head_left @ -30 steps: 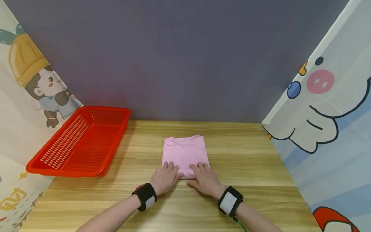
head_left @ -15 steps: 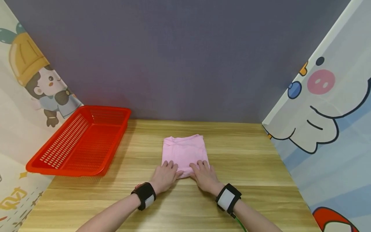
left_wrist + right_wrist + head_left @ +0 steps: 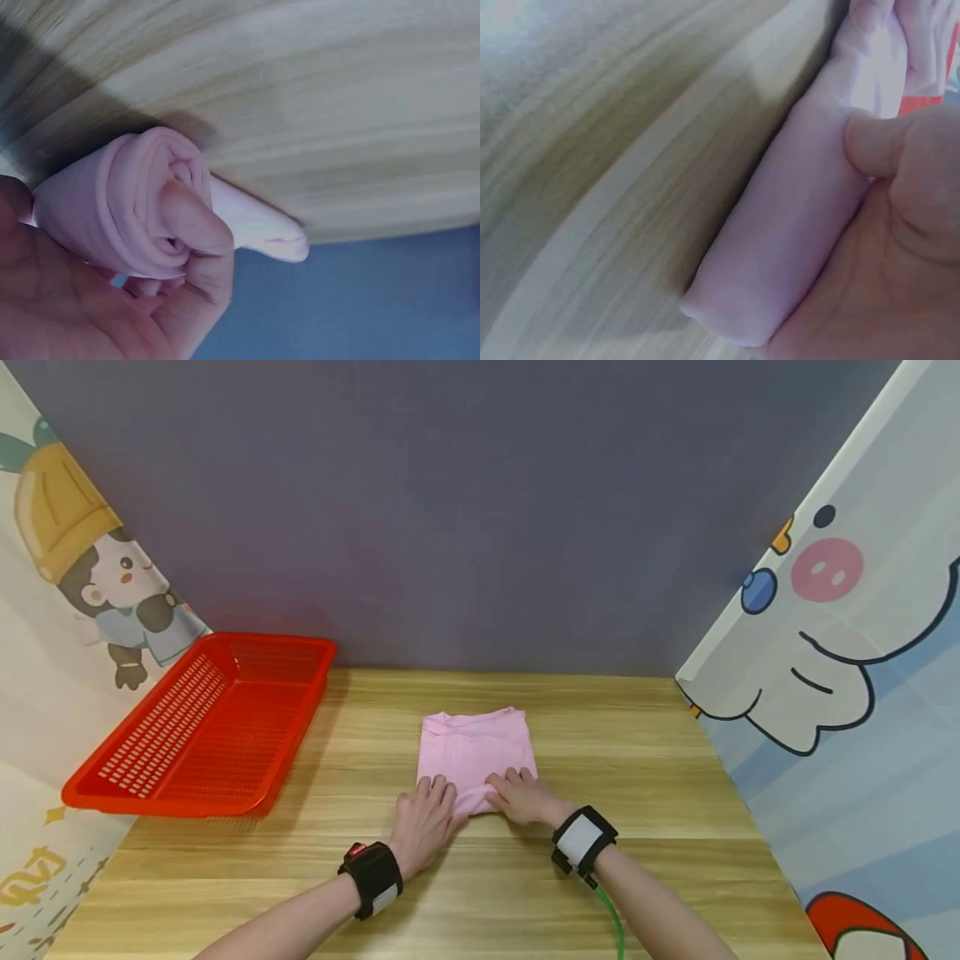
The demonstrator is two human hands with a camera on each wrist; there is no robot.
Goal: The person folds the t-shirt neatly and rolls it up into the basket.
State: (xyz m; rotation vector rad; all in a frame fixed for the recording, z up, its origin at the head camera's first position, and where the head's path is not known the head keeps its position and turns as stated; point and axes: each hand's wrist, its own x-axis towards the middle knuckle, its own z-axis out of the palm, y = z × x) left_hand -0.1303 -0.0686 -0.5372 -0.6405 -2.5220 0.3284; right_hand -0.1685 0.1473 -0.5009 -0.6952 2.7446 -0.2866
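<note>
A folded pink cloth (image 3: pixel 477 750) lies on the wooden table, its far part flat and its near edge rolled up. My left hand (image 3: pixel 423 820) grips the left end of that roll. Layers of the coiled cloth (image 3: pixel 139 202) show in the left wrist view, with a bent finger pushed against the open end. My right hand (image 3: pixel 525 797) holds the roll further right, fingers over the top. In the right wrist view the thumb presses the side of the cloth roll (image 3: pixel 780 217), and its rounded right end sits by the palm.
A red plastic basket (image 3: pixel 300 735) with slotted walls stands on the table (image 3: pixel 600 735) at the left. Behind the table rises a grey panel (image 3: pixel 480 527). Printed cartoon sheets line both sides. A green cable (image 3: pixel 617 918) hangs from the right wrist strap.
The near edge of the cloth has rolled slightly away from me. My right hand has shifted a little forward and left, its wrist turning; the left hand has tilted slightly.
</note>
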